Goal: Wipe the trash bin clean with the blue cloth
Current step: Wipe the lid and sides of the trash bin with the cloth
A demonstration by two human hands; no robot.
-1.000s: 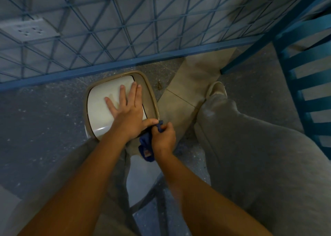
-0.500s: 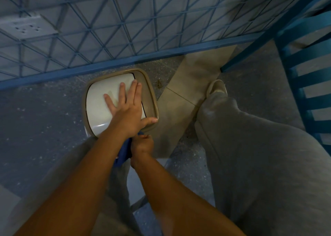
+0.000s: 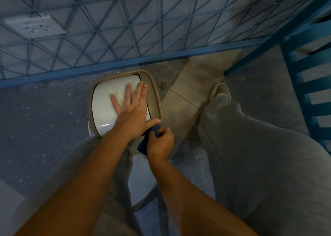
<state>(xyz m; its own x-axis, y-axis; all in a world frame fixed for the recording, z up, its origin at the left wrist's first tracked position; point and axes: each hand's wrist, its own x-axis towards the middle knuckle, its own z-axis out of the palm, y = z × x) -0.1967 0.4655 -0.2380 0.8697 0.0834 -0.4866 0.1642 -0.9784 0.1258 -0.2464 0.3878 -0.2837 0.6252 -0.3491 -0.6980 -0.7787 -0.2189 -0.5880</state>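
The trash bin (image 3: 154, 92) stands on the floor below me, with a tan rim and a white swing lid (image 3: 105, 108). My left hand (image 3: 132, 110) lies flat on the lid, fingers straight and spread, thumb along the near right rim. Just below that corner, my right hand (image 3: 160, 143) grips the bunched blue cloth (image 3: 143, 145) against the bin's near right side. Most of the cloth is hidden under my hands.
A blue wire mesh fence (image 3: 125, 30) with a blue bottom rail runs behind the bin. A white wall socket (image 3: 34, 26) sits behind the mesh at upper left. A blue slatted frame (image 3: 309, 92) stands at right. My grey-trousered leg (image 3: 259, 155) and shoe (image 3: 220, 90) are right of the bin.
My right hand with the cloth slid left under my left wrist half a second ago, then came back right to the bin's near right corner. My left hand stayed on the lid.
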